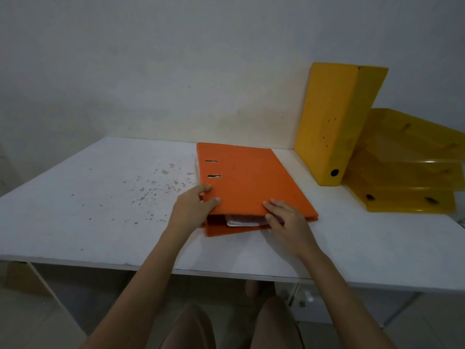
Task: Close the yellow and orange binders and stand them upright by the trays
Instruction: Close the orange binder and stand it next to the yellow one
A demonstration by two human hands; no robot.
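Observation:
The orange binder (247, 177) lies flat on the white table (100, 210), its cover down and white papers showing at its near open end. My left hand (193, 210) grips the near left corner of the cover, thumb on top. My right hand (284, 220) holds the near edge, fingers on the cover and thumb at the papers. The yellow binder (332, 122) stands closed and upright at the back right, leaning against the wall. It touches the stacked yellow trays (407, 172) on its right.
The table's front edge (226, 272) runs just below my forearms. Dark specks mark the table's surface left of the orange binder. My knees show under the table. A white wall backs the table.

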